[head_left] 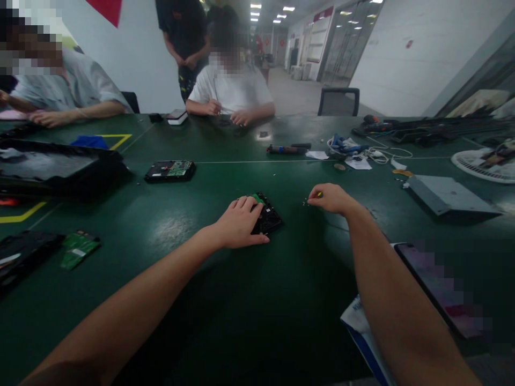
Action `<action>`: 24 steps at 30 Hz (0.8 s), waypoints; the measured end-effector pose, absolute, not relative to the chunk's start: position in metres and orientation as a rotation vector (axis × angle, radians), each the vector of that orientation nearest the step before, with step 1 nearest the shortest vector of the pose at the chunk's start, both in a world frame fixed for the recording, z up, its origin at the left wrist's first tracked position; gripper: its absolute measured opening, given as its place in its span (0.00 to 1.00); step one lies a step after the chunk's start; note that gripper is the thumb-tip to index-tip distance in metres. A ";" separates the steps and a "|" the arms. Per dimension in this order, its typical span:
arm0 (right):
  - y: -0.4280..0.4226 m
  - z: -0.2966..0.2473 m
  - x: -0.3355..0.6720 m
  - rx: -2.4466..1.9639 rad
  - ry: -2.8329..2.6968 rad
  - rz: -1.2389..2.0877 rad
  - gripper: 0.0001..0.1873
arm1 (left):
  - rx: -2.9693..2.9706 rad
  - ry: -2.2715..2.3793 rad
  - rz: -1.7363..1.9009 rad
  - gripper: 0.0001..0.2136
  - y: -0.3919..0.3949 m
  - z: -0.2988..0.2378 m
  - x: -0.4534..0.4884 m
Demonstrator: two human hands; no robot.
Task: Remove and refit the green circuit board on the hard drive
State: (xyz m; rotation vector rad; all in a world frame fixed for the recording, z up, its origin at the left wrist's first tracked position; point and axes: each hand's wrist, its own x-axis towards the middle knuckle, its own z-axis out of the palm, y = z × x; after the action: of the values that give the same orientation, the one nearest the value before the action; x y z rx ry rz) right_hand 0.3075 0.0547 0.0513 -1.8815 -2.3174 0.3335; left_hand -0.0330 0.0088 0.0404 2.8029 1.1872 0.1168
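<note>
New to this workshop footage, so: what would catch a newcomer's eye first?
The left hand grips a black hard drive with a green board at mid-table, while the right hand beside it pinches a small yellow item. Farther back left lies a second drive, and a loose green circuit board sits near the left edge of the table.

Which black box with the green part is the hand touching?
The near hard drive, held under the left hand. The other drive lies farther off to the left, with no hand on it.
</note>
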 end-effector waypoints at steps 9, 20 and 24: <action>0.056 0.047 0.305 -1.837 -2.390 0.413 0.04 | 2.805 1.192 0.108 0.47 0.009 0.039 -0.033; 0.055 0.044 0.306 -1.841 -2.383 0.415 0.05 | 2.811 1.191 0.111 0.46 0.009 0.039 -0.033; 0.056 0.045 0.306 -1.893 -2.286 0.313 0.07 | 2.806 1.184 0.113 0.46 0.008 0.040 -0.033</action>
State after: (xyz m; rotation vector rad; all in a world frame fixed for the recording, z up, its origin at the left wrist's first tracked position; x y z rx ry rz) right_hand 0.3061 0.0564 0.0450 -1.8933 -2.2860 0.3134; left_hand -0.0333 0.0082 0.0395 2.8062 1.1839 0.1130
